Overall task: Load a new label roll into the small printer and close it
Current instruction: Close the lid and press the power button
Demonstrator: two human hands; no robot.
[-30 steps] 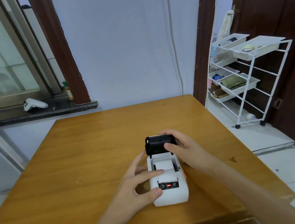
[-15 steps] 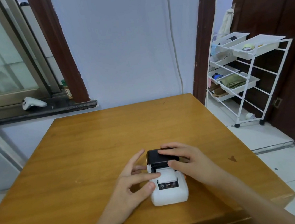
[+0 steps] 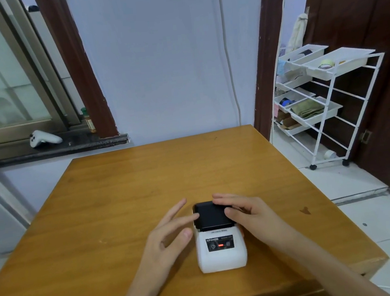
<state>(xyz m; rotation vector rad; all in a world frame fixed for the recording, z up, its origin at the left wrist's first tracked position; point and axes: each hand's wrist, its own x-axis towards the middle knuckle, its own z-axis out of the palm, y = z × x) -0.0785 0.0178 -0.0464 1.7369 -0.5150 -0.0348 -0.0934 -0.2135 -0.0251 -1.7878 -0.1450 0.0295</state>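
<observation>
The small white printer (image 3: pixel 222 255) stands on the wooden table (image 3: pixel 131 195) near its front edge, with a red light on its front panel. Its black lid (image 3: pixel 211 216) lies flat and closed on top. No label roll is visible. My left hand (image 3: pixel 168 237) hovers at the printer's left side with fingers spread, one fingertip at the lid's left edge. My right hand (image 3: pixel 248 212) rests on the right side, fingers over the lid's far right corner, thumb on the lid. Neither hand grips anything.
A white wire shelf cart (image 3: pixel 318 98) with trays stands on the floor to the right, beside a dark door. A white game controller (image 3: pixel 43 139) lies on the window ledge at the back left. The table's right edge is close to the printer.
The black lid stood upright, was swung down by my right hand, and now lies fully shut. My left hand has let go of the printer's front and opened beside it.
</observation>
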